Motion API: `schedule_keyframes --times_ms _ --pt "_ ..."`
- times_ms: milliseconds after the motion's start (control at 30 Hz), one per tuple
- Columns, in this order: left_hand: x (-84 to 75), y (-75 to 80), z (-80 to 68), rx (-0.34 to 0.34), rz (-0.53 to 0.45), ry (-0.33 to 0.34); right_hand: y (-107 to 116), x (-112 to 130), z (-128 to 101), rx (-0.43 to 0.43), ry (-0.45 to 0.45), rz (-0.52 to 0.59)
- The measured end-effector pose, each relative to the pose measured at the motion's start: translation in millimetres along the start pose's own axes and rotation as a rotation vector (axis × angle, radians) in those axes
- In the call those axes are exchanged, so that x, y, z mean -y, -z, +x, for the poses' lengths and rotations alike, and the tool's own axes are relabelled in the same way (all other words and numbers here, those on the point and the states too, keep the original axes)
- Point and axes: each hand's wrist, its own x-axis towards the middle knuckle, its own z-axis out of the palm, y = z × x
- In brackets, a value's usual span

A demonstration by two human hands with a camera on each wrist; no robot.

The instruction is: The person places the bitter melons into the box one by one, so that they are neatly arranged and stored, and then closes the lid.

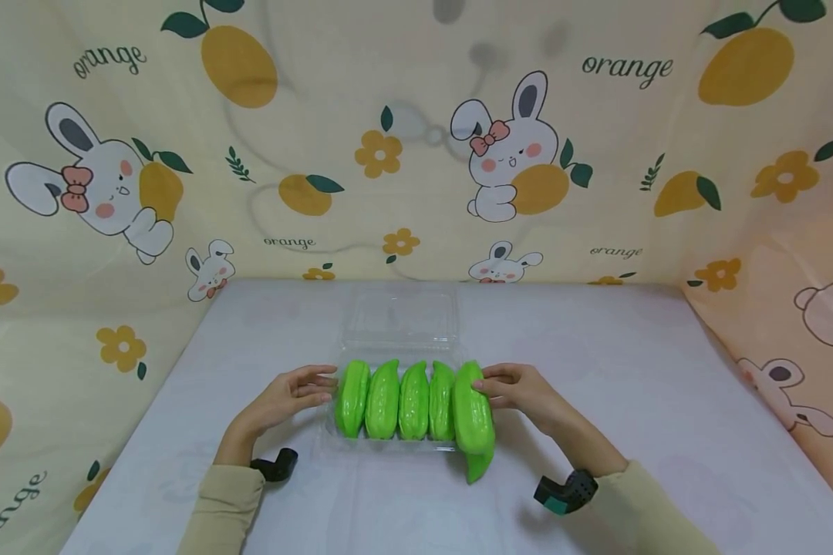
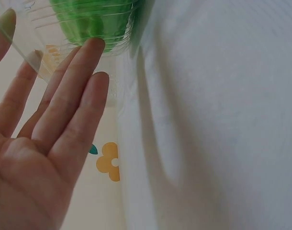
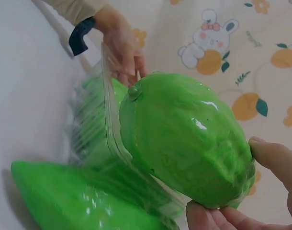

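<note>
A clear plastic box [image 1: 416, 446] stands mid-table, with several glossy green gourd-like pieces [image 1: 382, 401] upright in a row inside. At its right end my right hand [image 1: 524, 391] pinches one green gourd [image 1: 470, 408] between thumb and fingers. In the right wrist view this held gourd [image 3: 189, 139] is tilted over the box's rim, with a small stem nub showing. Another green gourd [image 3: 84, 199] lies outside the box wall, and its tip shows below the held one in the head view. My left hand [image 1: 295, 395], fingers extended, is at the box's left wall; the left wrist view shows its fingertips [image 2: 94, 45] against the plastic.
The box's transparent lid [image 1: 400, 317] lies folded back behind it on the white tabletop [image 1: 583, 339]. A printed cloth [image 1: 416, 154] with rabbits and oranges hangs behind and at both sides. Each wrist carries a black camera mount [image 1: 565, 492].
</note>
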Motion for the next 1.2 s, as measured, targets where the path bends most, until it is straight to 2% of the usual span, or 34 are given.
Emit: schedule_keyframes --times_ms 500,867,1200 --pt "0.2 0.7 1.1 0.012 -0.017 -0.022 -24.2 12.5 12.8 -0.021 0.000 0.029" --pt "-2.9 0.8 -0.4 0.010 -0.015 -0.012 -43.4 21.8 22.2 0.012 0.009 0.052" --pt "-0.7 1.5 -1.1 0.023 -0.043 -0.037 -56.2 25.6 30.0 0.017 -0.014 0.069"
